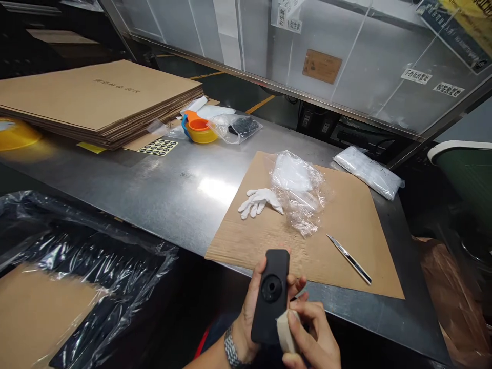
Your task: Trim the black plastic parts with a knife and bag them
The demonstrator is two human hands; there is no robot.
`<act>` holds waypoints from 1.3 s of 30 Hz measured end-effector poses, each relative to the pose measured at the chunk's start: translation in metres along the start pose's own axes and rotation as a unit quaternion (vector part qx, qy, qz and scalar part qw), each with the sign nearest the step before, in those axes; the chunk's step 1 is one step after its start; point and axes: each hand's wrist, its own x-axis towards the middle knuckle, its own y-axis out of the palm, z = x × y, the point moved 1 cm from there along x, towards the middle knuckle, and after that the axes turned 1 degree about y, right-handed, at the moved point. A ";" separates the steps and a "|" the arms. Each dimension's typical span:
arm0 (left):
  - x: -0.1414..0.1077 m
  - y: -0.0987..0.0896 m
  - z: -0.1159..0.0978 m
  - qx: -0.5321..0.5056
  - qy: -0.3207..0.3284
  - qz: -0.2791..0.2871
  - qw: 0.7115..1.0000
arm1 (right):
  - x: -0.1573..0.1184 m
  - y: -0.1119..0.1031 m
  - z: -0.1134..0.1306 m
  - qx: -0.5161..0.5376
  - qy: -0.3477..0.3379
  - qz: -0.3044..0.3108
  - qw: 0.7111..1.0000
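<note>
My left hand (251, 312), with a metal watch at its wrist, is wrapped round a flat black rectangular part (274, 266) that has a round recessed piece near its middle. Pinched in my right hand (317, 333) is a pale beige block (286, 330), which lies against the lower right edge of the black part. Beyond my hands, a sheet of cardboard (246, 243) carries a white glove (259, 201), crumpled clear plastic (300, 189) and, further right, a slim knife (349, 260).
Stacked flat cardboard (154, 92) rises at the back left of the metal table (184, 189). Near it are an orange and yellow tape dispenser (202, 130) and a sticker sheet (158, 147). A wrapped packet (369, 171) sits back right; a plastic-lined box (96, 256) stands front left.
</note>
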 end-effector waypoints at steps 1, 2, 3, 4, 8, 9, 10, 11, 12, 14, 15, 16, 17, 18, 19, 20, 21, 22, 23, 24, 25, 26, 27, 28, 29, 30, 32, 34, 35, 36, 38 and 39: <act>0.000 -0.003 0.002 0.007 -0.011 0.003 1.000 | 0.004 0.001 0.000 0.023 0.010 -0.011 1.000; 0.000 -0.006 0.004 0.013 -0.021 0.005 1.000 | 0.007 0.002 0.000 0.036 0.027 -0.026 0.999; 0.000 -0.008 0.006 0.019 -0.031 0.007 0.999 | 0.011 0.002 0.000 0.039 0.043 -0.039 0.998; -0.001 -0.011 0.008 0.026 -0.041 0.006 0.999 | 0.014 0.002 -0.001 0.037 0.058 -0.045 0.997; -0.007 -0.017 0.006 0.082 -0.059 -0.040 0.994 | 0.027 -0.003 -0.018 0.006 0.151 -0.026 0.988; -0.008 -0.017 0.004 0.097 -0.042 -0.049 0.993 | 0.030 -0.005 -0.027 -0.011 0.181 -0.026 0.983; -0.009 -0.016 0.002 0.113 -0.019 -0.052 0.992 | 0.033 -0.008 -0.038 -0.035 0.205 -0.029 0.978; -0.009 -0.015 -0.001 0.130 0.004 -0.052 0.990 | 0.035 -0.010 -0.050 -0.071 0.216 -0.032 0.973; -0.010 -0.012 -0.003 0.149 0.022 -0.051 0.987 | 0.036 -0.012 -0.062 -0.113 0.216 -0.033 0.969; -0.010 -0.007 -0.007 0.194 0.034 -0.060 0.978 | 0.038 -0.016 -0.088 -0.196 0.203 -0.035 0.959; -0.011 -0.004 -0.008 0.216 0.037 -0.068 0.973 | 0.039 -0.018 -0.099 -0.227 0.197 -0.035 0.953; -0.011 -0.001 -0.010 0.229 0.041 -0.076 0.970 | 0.039 -0.020 -0.109 -0.248 0.190 -0.033 0.949; -0.012 0.001 -0.011 0.233 0.045 -0.082 0.968 | 0.040 -0.022 -0.118 -0.258 0.185 -0.027 0.948; -0.012 0.002 -0.013 0.228 0.048 -0.087 0.969 | 0.040 -0.025 -0.126 -0.264 0.181 -0.020 0.947; -0.013 0.004 -0.014 0.218 0.048 -0.090 0.971 | 0.040 -0.029 -0.132 -0.271 0.178 -0.012 0.946; -0.013 0.004 -0.016 0.207 0.045 -0.091 0.973 | 0.040 -0.033 -0.137 -0.280 0.176 -0.007 0.944; -0.014 0.004 -0.018 0.200 0.039 -0.088 0.975 | 0.039 -0.039 -0.141 -0.290 0.178 -0.006 0.941; -0.015 0.004 -0.019 0.201 0.034 -0.083 0.976 | 0.039 -0.045 -0.144 -0.301 0.182 -0.009 0.936; -0.015 0.003 -0.021 0.204 0.028 -0.079 0.975 | 0.038 -0.052 -0.148 -0.314 0.190 -0.014 0.930; -0.015 0.002 -0.022 0.208 0.026 -0.075 0.975 | 0.036 -0.059 -0.151 -0.327 0.199 -0.019 0.924; -0.016 0.002 -0.022 0.213 0.024 -0.075 0.974 | 0.034 -0.065 -0.154 -0.339 0.209 -0.020 0.917; -0.016 0.001 -0.022 0.219 0.023 -0.078 0.972 | 0.032 -0.071 -0.157 -0.348 0.219 -0.018 0.911; -0.016 0.000 -0.022 0.225 0.027 -0.082 0.971 | 0.030 -0.075 -0.160 -0.354 0.229 -0.012 0.906; -0.016 0.000 -0.021 0.231 0.041 -0.086 0.968 | 0.028 -0.079 -0.162 -0.357 0.238 -0.003 0.903; -0.016 0.000 -0.020 0.237 0.060 -0.092 0.965 | 0.026 -0.081 -0.164 -0.357 0.246 0.006 0.901; -0.016 -0.001 -0.019 0.243 0.083 -0.103 0.961 | 0.024 -0.082 -0.165 -0.355 0.253 0.015 0.900; -0.017 -0.001 -0.018 0.247 0.106 -0.135 0.954 | 0.022 -0.083 -0.166 -0.349 0.268 0.023 0.898; -0.017 -0.002 -0.018 0.240 0.102 -0.164 0.951 | 0.021 -0.083 -0.161 -0.340 0.289 0.018 0.895; -0.017 -0.002 -0.019 0.227 0.095 -0.176 0.953 | 0.022 -0.083 -0.155 -0.332 0.300 0.013 0.894; -0.016 -0.003 -0.020 0.207 0.096 -0.183 0.956 | 0.022 -0.082 -0.148 -0.323 0.312 0.009 0.894; -0.014 -0.002 -0.022 0.161 0.105 -0.173 0.966 | 0.023 -0.078 -0.124 -0.288 0.327 0.012 0.900; -0.013 -0.001 -0.023 0.142 0.108 -0.155 0.971 | 0.023 -0.075 -0.110 -0.250 0.335 0.024 0.908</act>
